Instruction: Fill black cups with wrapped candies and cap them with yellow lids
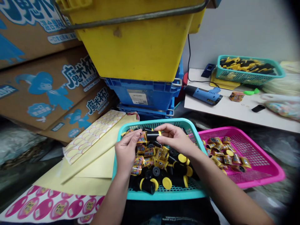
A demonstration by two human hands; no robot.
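Beyond the fingers, leftward, brown cartons (50, 103); straight ahead, a yellow crate (138, 53). Beneath the fingers, a turquoise basket (164, 195) heaped with loose canisters (148, 186). Pinched thumb-to-finger by left hand (127, 151) and right hand (177, 139), one at each end: a black canister (152, 135), probably light, stiff, slick, not fragile. Best taken at the yellow rim (160, 133), between the right fingertips. At the left fingertips, a printed sleeve (142, 137), seemingly about the canister's end; probably thin, better pressed gently.
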